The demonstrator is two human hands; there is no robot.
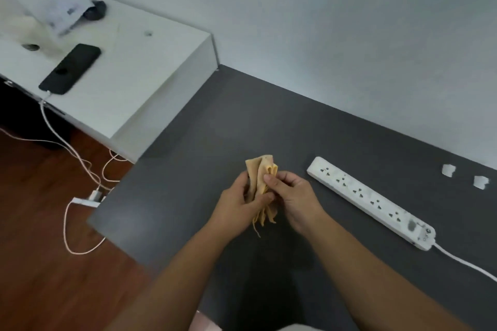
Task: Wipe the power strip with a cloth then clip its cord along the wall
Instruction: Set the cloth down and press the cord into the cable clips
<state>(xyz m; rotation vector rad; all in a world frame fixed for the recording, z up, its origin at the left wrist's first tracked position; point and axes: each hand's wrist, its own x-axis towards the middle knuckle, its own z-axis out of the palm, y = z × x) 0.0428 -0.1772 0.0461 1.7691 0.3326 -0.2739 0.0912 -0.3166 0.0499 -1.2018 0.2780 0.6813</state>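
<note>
The long white plastic power strip (371,203) lies flat on the dark grey worktop (215,129), just to the right of my right hand (295,200) and apart from it, untouched. Grey smudges mark its face, the darkest near the switch end closest to me. Its white cord (465,263) leaves that near end and runs off toward the right edge of view, loose on the worktop.

Between my hands I hold a crumpled tan-yellow cloth (262,191). My left hand (239,209) is closed around its lower part, and my right hand pinches its upper folds between thumb and fingers; a loose thread hangs below.

Beyond the strip, further right of my right hand and close to the pale wall (322,21), two small white clips (465,176) sit on the worktop side by side.

Well to the left of my left hand and further from me stands a white cabinet (139,80) with a black phone (70,68) lying on top, a pale cable (67,148) plugged into it and trailing down to the reddish wooden floor (40,263).
</note>
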